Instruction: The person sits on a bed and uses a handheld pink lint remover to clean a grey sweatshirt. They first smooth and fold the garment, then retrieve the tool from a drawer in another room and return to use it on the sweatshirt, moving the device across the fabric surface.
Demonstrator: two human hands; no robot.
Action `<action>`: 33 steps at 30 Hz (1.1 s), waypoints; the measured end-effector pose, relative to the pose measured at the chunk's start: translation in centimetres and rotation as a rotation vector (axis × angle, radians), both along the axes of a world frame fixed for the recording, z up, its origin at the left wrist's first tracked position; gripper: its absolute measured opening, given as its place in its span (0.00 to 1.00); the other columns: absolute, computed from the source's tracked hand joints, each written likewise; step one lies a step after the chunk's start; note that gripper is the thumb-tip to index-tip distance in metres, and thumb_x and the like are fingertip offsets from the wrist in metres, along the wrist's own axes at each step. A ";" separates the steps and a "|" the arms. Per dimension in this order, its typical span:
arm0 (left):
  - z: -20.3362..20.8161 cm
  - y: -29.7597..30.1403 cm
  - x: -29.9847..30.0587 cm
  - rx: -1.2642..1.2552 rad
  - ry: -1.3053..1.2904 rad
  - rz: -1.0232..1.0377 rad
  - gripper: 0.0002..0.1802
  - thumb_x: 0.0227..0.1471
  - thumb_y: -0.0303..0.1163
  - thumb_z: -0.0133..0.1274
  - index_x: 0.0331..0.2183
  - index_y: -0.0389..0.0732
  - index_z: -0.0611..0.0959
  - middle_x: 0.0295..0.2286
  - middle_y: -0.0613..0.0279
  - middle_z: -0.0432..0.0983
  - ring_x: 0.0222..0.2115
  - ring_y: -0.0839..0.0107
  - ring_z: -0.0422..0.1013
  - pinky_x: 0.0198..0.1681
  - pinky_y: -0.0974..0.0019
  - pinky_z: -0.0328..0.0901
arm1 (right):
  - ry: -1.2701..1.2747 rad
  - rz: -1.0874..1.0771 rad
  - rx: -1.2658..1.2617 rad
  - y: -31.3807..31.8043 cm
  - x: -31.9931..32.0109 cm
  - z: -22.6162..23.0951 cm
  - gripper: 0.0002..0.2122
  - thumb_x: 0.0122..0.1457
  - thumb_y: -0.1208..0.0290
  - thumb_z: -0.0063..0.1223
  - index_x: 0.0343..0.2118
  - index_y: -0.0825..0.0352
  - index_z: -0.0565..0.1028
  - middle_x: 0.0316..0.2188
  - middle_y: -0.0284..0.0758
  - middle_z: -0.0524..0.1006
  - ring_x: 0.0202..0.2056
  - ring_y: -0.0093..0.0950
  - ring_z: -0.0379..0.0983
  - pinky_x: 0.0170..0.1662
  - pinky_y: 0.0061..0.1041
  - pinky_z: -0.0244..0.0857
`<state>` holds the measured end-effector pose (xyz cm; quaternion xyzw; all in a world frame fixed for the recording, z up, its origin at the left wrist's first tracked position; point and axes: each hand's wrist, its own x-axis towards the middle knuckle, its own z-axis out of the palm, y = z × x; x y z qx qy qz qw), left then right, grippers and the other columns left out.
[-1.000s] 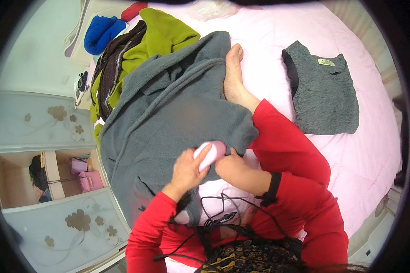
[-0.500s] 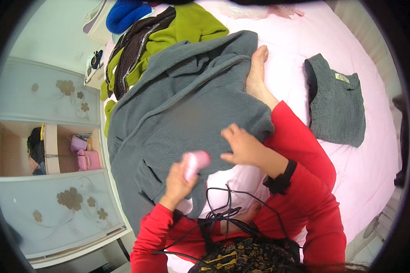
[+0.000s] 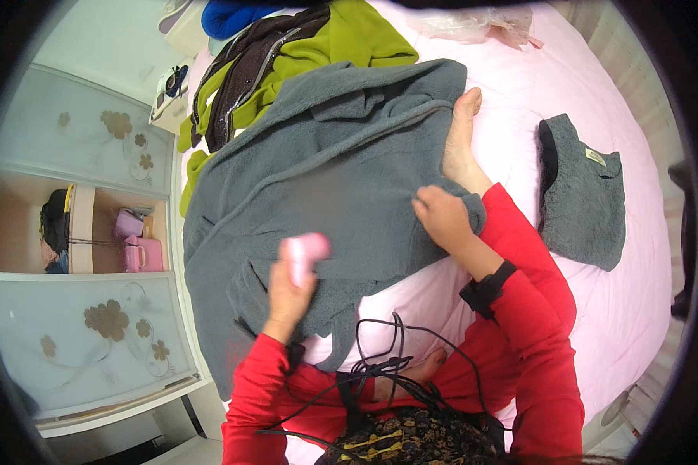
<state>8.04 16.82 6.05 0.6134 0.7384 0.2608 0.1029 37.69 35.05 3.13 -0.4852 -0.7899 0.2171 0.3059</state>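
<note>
A large grey fleece garment (image 3: 349, 194) lies spread over my lap and the bed. My left hand (image 3: 287, 298) grips a pink fabric shaver (image 3: 306, 252) by its handle; its round head is just over the cloth, blurred, and I cannot tell whether it touches. Toward the garment's right edge, my right hand (image 3: 448, 221) has its fingers bent in and pinches the fleece. A black band (image 3: 487, 291) circles my right wrist. Between my legs lies a tangle of black cables (image 3: 384, 364).
A folded grey fleece piece (image 3: 582, 194) lies on the pink bedspread (image 3: 512, 116) at the right. Beyond the garment are green clothing (image 3: 372, 39) and a dark sparkly one (image 3: 236, 85). A cabinet (image 3: 93, 341) with flowered doors stands at the left; a clear plastic bag (image 3: 473, 23) lies far back.
My left hand has moved the fabric shaver left and a little away from me. My right hand has gone from spread fingers above the garment to bent fingers at its right side.
</note>
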 end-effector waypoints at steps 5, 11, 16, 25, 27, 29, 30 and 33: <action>-0.5 0.4 1.6 -0.178 0.230 -0.091 0.39 0.43 0.37 0.58 0.59 0.50 0.65 0.31 0.45 0.71 0.34 0.45 0.70 0.37 0.50 0.67 | 0.197 -0.170 -0.023 1.5 0.5 0.3 0.09 0.57 0.68 0.52 0.26 0.67 0.69 0.28 0.44 0.72 0.32 0.48 0.69 0.34 0.42 0.63; 0.8 2.3 -7.7 -0.095 0.158 0.595 0.38 0.44 0.31 0.54 0.58 0.44 0.63 0.30 0.44 0.76 0.30 0.44 0.74 0.35 0.48 0.67 | 0.291 -0.052 -0.217 0.1 -0.4 0.4 0.14 0.54 0.66 0.56 0.42 0.62 0.70 0.44 0.43 0.69 0.42 0.47 0.69 0.42 0.39 0.65; 0.6 2.1 2.2 0.017 -0.009 0.022 0.26 0.40 0.32 0.57 0.44 0.36 0.74 0.30 0.44 0.74 0.32 0.47 0.71 0.37 0.52 0.66 | -0.237 0.322 -0.092 -3.3 -0.9 1.4 0.30 0.49 0.57 0.61 0.57 0.50 0.66 0.64 0.34 0.53 0.61 0.52 0.48 0.58 0.56 0.49; -0.5 2.5 -6.4 -0.200 0.302 0.313 0.42 0.42 0.34 0.57 0.60 0.47 0.61 0.29 0.44 0.74 0.31 0.44 0.72 0.35 0.47 0.67 | -0.444 0.462 -0.229 -3.9 -0.3 0.7 0.28 0.50 0.54 0.59 0.56 0.49 0.68 0.66 0.24 0.47 0.64 0.54 0.40 0.56 0.69 0.43; -0.6 2.4 -8.8 -0.128 0.249 0.440 0.43 0.43 0.33 0.56 0.61 0.45 0.59 0.30 0.42 0.76 0.31 0.43 0.73 0.35 0.47 0.67 | -0.470 0.455 -0.255 -3.7 -0.4 0.6 0.29 0.50 0.53 0.60 0.56 0.49 0.68 0.66 0.24 0.47 0.64 0.54 0.40 0.56 0.69 0.43; -0.5 1.9 -7.7 -0.058 0.110 0.496 0.43 0.43 0.32 0.55 0.61 0.43 0.57 0.30 0.40 0.76 0.30 0.43 0.74 0.35 0.48 0.67 | -0.468 0.460 -0.249 -3.7 -0.7 0.7 0.29 0.49 0.53 0.60 0.56 0.49 0.68 0.66 0.24 0.46 0.64 0.54 0.40 0.56 0.69 0.43; -0.5 1.7 -6.0 0.044 -0.010 0.368 0.41 0.43 0.31 0.53 0.60 0.41 0.60 0.32 0.40 0.76 0.30 0.44 0.74 0.36 0.50 0.67 | -0.471 0.460 -0.244 -3.7 -0.7 0.8 0.29 0.49 0.53 0.60 0.56 0.49 0.68 0.66 0.25 0.46 0.64 0.54 0.40 0.56 0.69 0.43; -0.8 0.7 1.1 -0.202 -0.075 -0.053 0.36 0.40 0.32 0.56 0.54 0.38 0.68 0.30 0.45 0.72 0.34 0.48 0.69 0.37 0.53 0.65 | -0.474 0.456 -0.255 -3.8 -0.7 1.1 0.29 0.49 0.53 0.60 0.56 0.50 0.68 0.67 0.25 0.46 0.64 0.54 0.40 0.57 0.68 0.42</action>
